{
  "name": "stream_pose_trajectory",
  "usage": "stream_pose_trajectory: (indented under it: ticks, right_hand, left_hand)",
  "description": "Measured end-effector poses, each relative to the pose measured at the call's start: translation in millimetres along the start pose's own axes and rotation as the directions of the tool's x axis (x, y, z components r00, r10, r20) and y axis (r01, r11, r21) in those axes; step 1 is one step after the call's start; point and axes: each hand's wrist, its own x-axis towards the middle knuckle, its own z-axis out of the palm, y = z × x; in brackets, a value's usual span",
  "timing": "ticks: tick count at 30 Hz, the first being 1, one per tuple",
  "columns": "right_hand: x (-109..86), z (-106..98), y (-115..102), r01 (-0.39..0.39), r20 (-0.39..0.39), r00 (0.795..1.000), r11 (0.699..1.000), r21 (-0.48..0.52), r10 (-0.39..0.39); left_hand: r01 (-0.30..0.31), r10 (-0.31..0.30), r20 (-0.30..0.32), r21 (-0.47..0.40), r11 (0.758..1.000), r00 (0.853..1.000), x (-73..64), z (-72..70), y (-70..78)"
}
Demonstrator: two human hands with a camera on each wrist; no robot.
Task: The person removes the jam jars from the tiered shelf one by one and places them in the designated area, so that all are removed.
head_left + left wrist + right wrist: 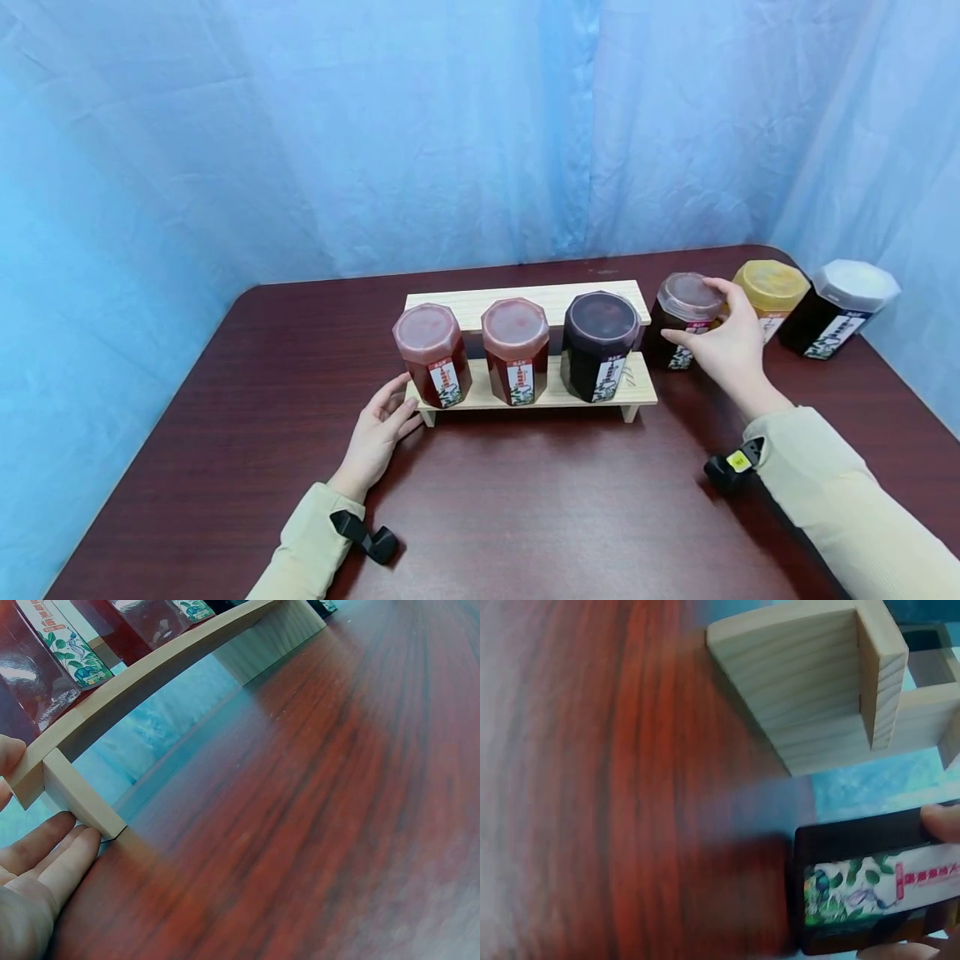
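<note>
My right hand (pixel 731 354) grips a dark jar (pixel 681 321) with a clear lid, just right of a two-tier wooden rack (pixel 525 400). In the right wrist view, thumb and fingers hold opposite sides of this labelled jar (pixel 855 892); whether its base touches the table is unclear. My left hand (pixel 375 437) holds the rack's left end. In the left wrist view, fingertips (pixel 79 844) lie against the rack's leg, and other fingertips reach the shelf's corner. On the lower tier stand two red jars (pixel 442 358) and one blackish jar (pixel 602 350).
Right of the held jar stand a yellow-lidded jar (pixel 771 287) and a black jar with a whitish lid (pixel 855 287). The rack's upper tier (pixel 525 296) lies behind the row of jars. Blue curtains (pixel 420 125) hang around the dark wooden table (pixel 300 358).
</note>
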Motion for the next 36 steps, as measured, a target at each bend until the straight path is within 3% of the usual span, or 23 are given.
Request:
stream_pose_trajectory:
  ticks: [5,14,36]
  right_hand:
    - [3.9,1.3,-1.8,0.058,0.006,0.998,0.998,-0.038,-0.058]
    - [12.8,0.7,0.0,0.08,0.025,0.997,0.995,-0.067,-0.078]
    - [7.8,-1.7,5.3,0.082,0.107,0.992,0.99,-0.118,-0.069]
  left_hand:
    - [0.004,-0.004,-0.001,0.004,1.0,1.0,1.0,-0.1,2.3]
    - [-0.003,0.003,0.005,0.0,1.0,1.0,3.0,0.3,4.7]
    - [-0.003,0.003,0.002,0.007,1.0,1.0,-1.0,-0.2,0.8]
